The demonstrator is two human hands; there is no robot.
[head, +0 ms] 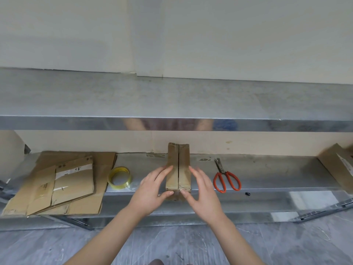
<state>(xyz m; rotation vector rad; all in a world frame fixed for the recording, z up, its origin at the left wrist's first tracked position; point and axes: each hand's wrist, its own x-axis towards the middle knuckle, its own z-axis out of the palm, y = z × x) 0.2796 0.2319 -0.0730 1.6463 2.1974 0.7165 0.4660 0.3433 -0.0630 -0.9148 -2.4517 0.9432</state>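
Observation:
A narrow brown cardboard box lies lengthwise on the lower metal shelf, its two top flaps meeting at a dark middle seam. My left hand is at its left side, straight fingers against the left wall and thumb at the near end. My right hand mirrors it on the right side, fingers along the right wall and thumb on the near end. Neither hand curls round the box.
A roll of clear yellowish tape lies left of the box. Red-handled scissors lie to the right. Flattened cardboard sheets cover the shelf's left end. Another cardboard box sits at far right. An upper shelf overhangs.

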